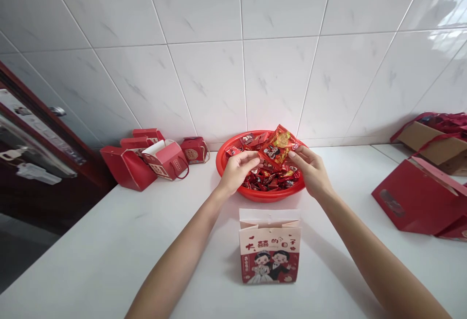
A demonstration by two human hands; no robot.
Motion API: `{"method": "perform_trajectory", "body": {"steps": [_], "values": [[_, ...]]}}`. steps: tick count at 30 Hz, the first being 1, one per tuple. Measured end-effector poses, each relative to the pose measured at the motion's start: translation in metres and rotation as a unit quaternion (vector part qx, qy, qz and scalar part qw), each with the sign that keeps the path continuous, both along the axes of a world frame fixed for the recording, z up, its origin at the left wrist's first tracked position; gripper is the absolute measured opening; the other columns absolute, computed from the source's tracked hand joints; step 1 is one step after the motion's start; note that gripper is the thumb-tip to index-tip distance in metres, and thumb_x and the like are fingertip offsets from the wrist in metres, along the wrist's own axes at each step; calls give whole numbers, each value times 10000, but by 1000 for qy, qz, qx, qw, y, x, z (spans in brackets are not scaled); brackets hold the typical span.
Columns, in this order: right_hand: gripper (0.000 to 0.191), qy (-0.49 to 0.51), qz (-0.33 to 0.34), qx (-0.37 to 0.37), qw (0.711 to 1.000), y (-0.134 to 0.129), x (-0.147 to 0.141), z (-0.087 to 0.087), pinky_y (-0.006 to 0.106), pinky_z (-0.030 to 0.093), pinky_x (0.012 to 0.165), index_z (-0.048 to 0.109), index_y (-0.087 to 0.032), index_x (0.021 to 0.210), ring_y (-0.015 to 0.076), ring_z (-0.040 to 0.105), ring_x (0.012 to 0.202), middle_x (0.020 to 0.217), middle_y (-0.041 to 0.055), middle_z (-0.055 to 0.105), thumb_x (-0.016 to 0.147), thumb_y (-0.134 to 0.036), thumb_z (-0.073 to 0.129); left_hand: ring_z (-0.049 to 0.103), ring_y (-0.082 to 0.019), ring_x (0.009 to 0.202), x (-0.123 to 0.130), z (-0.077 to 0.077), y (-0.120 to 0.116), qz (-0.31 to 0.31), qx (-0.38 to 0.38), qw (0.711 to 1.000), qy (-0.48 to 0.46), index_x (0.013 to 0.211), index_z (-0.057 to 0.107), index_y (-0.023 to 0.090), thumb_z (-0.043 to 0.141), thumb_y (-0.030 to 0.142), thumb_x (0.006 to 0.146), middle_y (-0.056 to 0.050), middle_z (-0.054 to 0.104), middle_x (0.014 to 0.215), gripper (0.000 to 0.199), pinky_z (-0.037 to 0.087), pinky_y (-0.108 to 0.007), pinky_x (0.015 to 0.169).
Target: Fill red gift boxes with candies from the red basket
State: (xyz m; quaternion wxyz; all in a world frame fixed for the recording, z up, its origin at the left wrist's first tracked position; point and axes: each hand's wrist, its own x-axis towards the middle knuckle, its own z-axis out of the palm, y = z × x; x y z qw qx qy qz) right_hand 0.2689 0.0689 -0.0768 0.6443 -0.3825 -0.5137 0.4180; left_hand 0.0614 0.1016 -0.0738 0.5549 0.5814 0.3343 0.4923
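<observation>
both hands are pinching a red-and-gold printed candy packet (pixel 280 145) over the red plastic basket (pixel 263 196), the left hand (pixel 241 168) gripping its lower left corner between thumb and fingers, the right hand (pixel 310 167) closing on its right edge; wrapped candies (pixel 268 178) are filling the basket beneath, while a cartoon-couple paper gift box (pixel 270 256) is standing upright with its top open, nearer the camera on the white countertop (pixel 160 241)

Bare hands (pixel 237 170) (pixel 313 170) — bare forearms (pixel 184 246) (pixel 368 246)

The open paper bag (pixel 270 253) reads "大囍的日子" in red.
</observation>
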Motion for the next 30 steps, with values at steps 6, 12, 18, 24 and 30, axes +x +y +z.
{"method": "perform_trajectory", "body": {"steps": [6, 12, 18, 24, 30], "values": [[465, -74, 9, -1, 997, 0, 4, 0, 302, 522, 677, 610, -225, 779, 161, 598, 697, 739, -3, 653, 764, -652, 793, 724, -265, 1053, -1, -2, 2, 43, 3, 999, -1, 1037, 745, 178, 890, 392, 672, -75, 785, 1010, 447, 552, -418, 992], [483, -167, 47, -2, 985, -2, 1, 1, 325, 519, 670, 677, -210, 911, 191, 626, 725, 790, 26, 685, 849, -688, 686, 723, -245, 990, -1, -2, 2, 4, -18, 1000, 20, 1073, 708, 164, 924, 396, 644, -63, 776, 983, 533, 568, -405, 946], [442, -139, 95, -6, 986, -5, -2, 5, 391, 592, 799, 718, -210, 1019, 249, 721, 867, 906, 63, 770, 785, -572, 816, 731, -203, 867, -2, 0, 2, -11, -6, 1000, 3, 973, 682, 182, 910, 392, 651, -37, 773, 913, 447, 586, -351, 856], [441, -57, -29, -7, 998, 0, 5, 1, 438, 610, 813, 713, -226, 1011, 279, 742, 883, 913, 69, 784, 757, -569, 825, 744, -210, 827, -19, 2, 16, 89, 26, 996, 3, 981, 699, 172, 825, 369, 678, -62, 786, 932, 383, 579, -348, 828], [338, -59, -81, -5, 995, 5, 10, -1, 416, 588, 799, 680, -228, 963, 261, 724, 876, 929, 63, 774, 766, -482, 784, 738, -272, 895, -43, 1, 30, 147, 129, 949, 248, 784, 774, 201, 668, 216, 727, -77, 803, 906, 122, 554, -399, 920]]}}
